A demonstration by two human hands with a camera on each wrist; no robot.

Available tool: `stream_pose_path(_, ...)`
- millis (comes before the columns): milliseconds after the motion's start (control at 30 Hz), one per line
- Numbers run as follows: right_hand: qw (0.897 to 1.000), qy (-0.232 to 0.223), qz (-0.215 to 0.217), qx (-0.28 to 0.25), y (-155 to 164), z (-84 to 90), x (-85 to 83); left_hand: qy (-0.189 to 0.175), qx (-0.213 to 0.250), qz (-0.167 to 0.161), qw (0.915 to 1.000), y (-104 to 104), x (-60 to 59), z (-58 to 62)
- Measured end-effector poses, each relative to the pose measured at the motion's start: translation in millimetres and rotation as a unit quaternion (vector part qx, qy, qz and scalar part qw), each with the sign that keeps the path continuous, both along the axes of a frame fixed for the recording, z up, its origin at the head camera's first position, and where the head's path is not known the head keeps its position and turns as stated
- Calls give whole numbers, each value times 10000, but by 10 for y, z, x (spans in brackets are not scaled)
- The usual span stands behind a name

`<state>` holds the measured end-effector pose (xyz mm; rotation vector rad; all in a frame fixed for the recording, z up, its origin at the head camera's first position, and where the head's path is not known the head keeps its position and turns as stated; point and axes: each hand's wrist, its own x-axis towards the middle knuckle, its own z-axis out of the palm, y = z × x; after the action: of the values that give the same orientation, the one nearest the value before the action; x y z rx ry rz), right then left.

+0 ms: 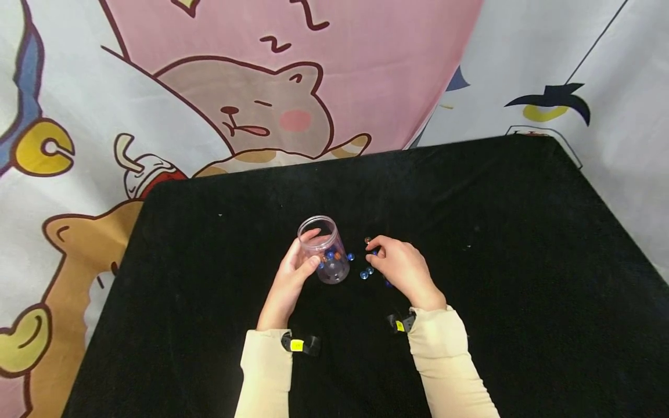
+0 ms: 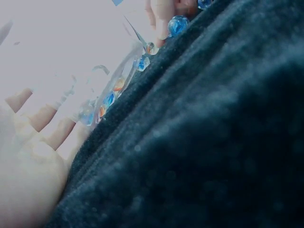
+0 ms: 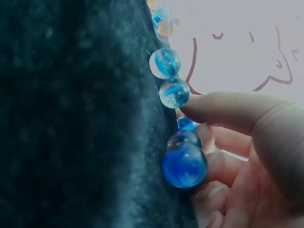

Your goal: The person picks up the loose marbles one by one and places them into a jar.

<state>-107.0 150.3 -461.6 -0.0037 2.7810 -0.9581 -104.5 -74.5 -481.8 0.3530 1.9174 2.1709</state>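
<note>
My left hand grips a clear plastic jar, its thumb on the near side and its fingers round the back. The jar's mouth faces up, and several blue and orange glass marbles show through its wall. My right hand is over the loose marbles to the right, thumb and index finger bent and apart. By its index fingertip lies a reddish marble. A blue marble shows between thumb and fingers in the right wrist view, with no clear grip on it. Two blue-streaked marbles lie left of the thumb.
Black cloth covers the table. A blue marble lies just right of the jar, and a dark blue one sits below my right hand. Behind the table hangs a cartoon-printed curtain.
</note>
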Motion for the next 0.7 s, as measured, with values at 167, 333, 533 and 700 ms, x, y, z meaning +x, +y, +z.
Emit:
stream_pose_path(167, 9994, 183, -21, 304, -15, 9, 21, -33, -2, 4, 10000, 8, 16, 54)
stream_pose_path(333, 9967, 675, 17, 450, -27, 2, 47, 11, 41, 3, 10000, 24, 52, 151)
stream_pose_path(533, 9956, 842, -51, 398, -17, 0, 59, 37, 32, 2, 10000, 18, 54, 126)
stream_pose_path(700, 9963, 758, 24, 413, -2, 2, 52, 18, -90, 20, 10000, 5, 35, 28)
